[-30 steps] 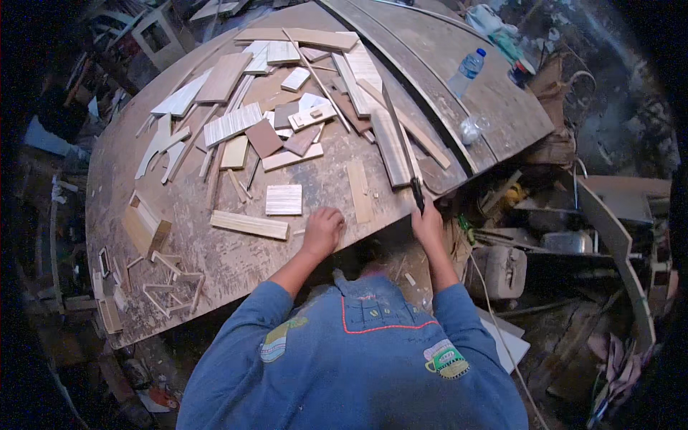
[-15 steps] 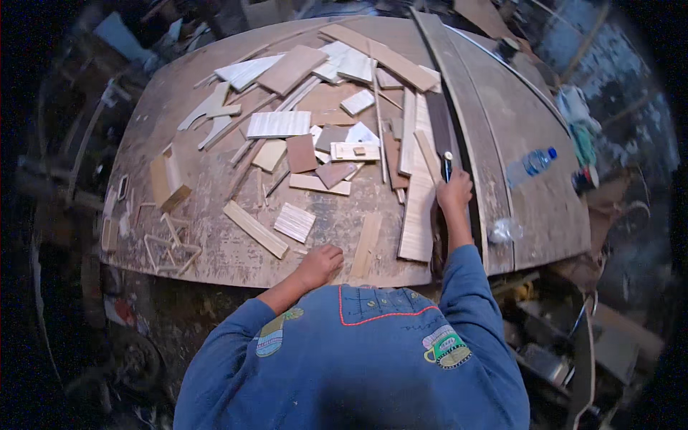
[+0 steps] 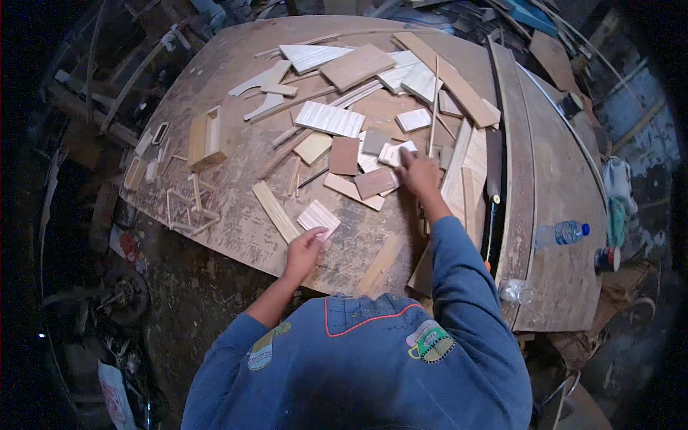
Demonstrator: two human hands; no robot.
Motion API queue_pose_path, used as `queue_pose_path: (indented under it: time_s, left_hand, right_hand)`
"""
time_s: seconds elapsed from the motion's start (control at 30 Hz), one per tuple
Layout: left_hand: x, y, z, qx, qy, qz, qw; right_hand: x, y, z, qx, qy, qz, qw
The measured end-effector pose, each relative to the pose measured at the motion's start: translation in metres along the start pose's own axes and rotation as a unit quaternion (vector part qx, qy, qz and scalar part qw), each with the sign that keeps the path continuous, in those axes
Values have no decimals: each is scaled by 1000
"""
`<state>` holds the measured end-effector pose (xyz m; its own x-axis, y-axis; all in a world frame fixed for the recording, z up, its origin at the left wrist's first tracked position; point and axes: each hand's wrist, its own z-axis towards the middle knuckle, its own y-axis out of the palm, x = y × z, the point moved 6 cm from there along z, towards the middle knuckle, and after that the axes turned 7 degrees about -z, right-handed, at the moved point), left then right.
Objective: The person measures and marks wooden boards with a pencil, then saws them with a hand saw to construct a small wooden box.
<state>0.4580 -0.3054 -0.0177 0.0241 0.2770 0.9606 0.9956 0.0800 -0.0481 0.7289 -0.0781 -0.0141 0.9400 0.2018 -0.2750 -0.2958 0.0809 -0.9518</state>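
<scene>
My left hand [image 3: 307,251] is closed at the near corner of a small square striped wood block [image 3: 317,215], thumb and fingers pinching its edge. Farther off, my right hand [image 3: 421,175] reaches into the pile of offcuts. Its fingers are bent over the right end of a small pale wood piece [image 3: 391,153] and seem to grip it; the fingertips are partly hidden. Just below that hand lies a brown wood offcut [image 3: 375,183]. A long light strip [image 3: 276,213] rests beside the square block, left of it.
Boards and offcuts [image 3: 358,66] cover the far side of the worktable [image 3: 236,179]. At left stand a wooden box [image 3: 208,140] and a thin stick frame [image 3: 192,208]. A dark-handled tool [image 3: 494,204] lies along the right-hand board, with a plastic bottle [image 3: 562,233] beyond.
My right hand has let go of the dark-handled tool and moved left into the offcuts. My left hand has moved up to the square striped block. The view has turned.
</scene>
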Motion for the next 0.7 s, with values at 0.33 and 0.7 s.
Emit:
queue_pose_path:
  time_s: [0.33, 0.7]
  left_hand:
    - [-40, -6, -52, -42, -218, -310, 924]
    - [10, 7, -28, -4, -274, -335, 901]
  right_hand:
    - [11, -7, -9, 82, 14, -60, 995]
    - [-11, 3, -6, 36, 3, -126, 991]
